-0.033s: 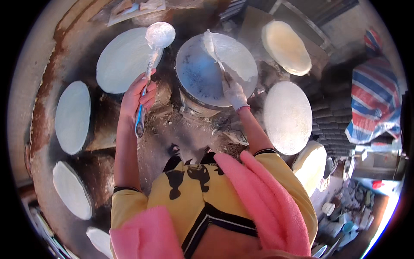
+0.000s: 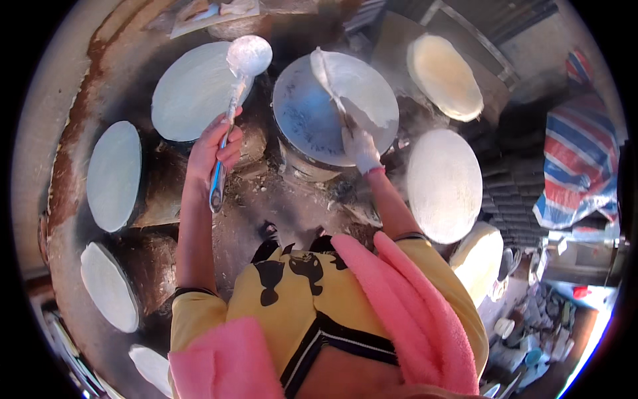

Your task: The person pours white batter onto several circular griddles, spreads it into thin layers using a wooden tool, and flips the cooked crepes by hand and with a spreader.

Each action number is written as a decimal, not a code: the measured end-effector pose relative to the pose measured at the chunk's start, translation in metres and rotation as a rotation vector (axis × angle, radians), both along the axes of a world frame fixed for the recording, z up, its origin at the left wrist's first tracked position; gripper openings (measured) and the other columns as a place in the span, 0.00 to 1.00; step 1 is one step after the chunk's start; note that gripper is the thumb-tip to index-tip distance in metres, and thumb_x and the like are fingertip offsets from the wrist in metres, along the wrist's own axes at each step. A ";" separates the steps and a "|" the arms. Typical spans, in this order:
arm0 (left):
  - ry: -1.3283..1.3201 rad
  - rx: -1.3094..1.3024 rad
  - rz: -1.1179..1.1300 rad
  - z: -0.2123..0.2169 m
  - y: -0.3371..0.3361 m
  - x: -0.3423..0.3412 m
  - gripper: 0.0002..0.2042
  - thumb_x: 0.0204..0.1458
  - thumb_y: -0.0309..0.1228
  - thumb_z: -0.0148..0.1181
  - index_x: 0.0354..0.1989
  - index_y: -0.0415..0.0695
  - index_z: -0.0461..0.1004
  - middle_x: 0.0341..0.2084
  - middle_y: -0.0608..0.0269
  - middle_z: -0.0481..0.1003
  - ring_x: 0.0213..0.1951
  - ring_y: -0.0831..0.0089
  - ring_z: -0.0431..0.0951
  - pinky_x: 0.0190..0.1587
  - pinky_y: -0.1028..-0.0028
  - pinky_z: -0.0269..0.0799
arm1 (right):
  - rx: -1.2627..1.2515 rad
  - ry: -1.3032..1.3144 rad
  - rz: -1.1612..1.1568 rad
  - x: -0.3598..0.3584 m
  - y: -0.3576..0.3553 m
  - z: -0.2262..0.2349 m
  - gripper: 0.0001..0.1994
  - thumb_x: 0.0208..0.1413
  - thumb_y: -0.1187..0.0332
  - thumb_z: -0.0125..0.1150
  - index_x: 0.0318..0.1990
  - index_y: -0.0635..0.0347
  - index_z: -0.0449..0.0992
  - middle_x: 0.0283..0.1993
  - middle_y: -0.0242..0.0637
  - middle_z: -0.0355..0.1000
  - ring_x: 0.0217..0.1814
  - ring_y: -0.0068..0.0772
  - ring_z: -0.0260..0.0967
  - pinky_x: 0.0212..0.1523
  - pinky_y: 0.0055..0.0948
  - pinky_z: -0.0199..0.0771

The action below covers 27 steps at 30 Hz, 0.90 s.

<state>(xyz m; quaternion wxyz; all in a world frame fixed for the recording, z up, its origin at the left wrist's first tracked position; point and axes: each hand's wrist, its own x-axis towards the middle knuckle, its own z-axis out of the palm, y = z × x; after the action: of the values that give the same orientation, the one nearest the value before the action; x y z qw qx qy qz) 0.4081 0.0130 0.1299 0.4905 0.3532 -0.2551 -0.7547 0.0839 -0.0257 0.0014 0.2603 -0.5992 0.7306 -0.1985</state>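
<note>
My left hand [image 2: 216,145] is closed round the blue-and-metal handle of a ladle [image 2: 250,56]. Its bowl, coated in white batter, is raised beside the round griddle [image 2: 296,106] in front of me. In a pale glove, my right hand [image 2: 361,147] grips a batter spreader [image 2: 326,74] whose long, whitened blade lies across that griddle. White batter [image 2: 369,83] covers the right part of the plate, with an uneven edge; to the left the surface shows dark and bluish. How the gloved fingers wrap the spreader's handle is partly hidden.
Several round plates bearing pale sheets ring me, including a far-left plate [image 2: 189,93], a right plate [image 2: 444,186] and a yellower sheet [image 2: 444,76]. Dark stacked blocks [image 2: 508,193] stand at right beside a striped cloth [image 2: 577,166]. A pink towel [image 2: 419,299] hangs over me.
The spreader's blade has shifted slightly left over the griddle. My left hand keeps the ladle in nearly the same place, and the whole view has moved a little.
</note>
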 end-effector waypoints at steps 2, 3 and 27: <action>0.007 0.012 0.020 -0.003 0.002 -0.003 0.17 0.60 0.30 0.41 0.58 0.40 0.58 0.21 0.70 0.62 0.12 0.89 0.54 0.12 0.85 0.52 | -0.003 -0.007 0.131 0.002 0.010 -0.013 0.24 0.58 0.54 0.44 0.62 0.43 0.57 0.49 0.54 0.68 0.51 0.58 0.65 0.52 0.47 0.65; -0.021 0.018 0.034 -0.004 0.004 -0.005 0.18 0.60 0.30 0.42 0.58 0.40 0.59 0.21 0.70 0.62 0.12 0.88 0.55 0.12 0.85 0.52 | -0.082 0.051 0.184 0.002 0.017 -0.020 0.24 0.57 0.54 0.44 0.62 0.42 0.56 0.50 0.53 0.67 0.49 0.56 0.67 0.49 0.47 0.67; -1.297 -0.878 0.088 -0.158 -0.120 -0.033 0.23 0.54 0.28 0.47 0.60 0.43 0.58 0.29 0.47 0.73 0.28 0.51 0.74 0.32 0.65 0.70 | -0.036 -0.301 0.274 -0.020 0.050 0.019 0.19 0.57 0.62 0.50 0.55 0.57 0.68 0.50 0.47 0.70 0.54 0.44 0.67 0.55 0.33 0.64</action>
<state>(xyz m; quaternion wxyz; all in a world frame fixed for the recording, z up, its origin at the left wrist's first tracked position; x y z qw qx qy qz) 0.3748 -0.1069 -0.0278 0.3678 0.5071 -0.7514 -0.2075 0.0641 0.0240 0.0202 0.3805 -0.6610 0.5915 -0.2615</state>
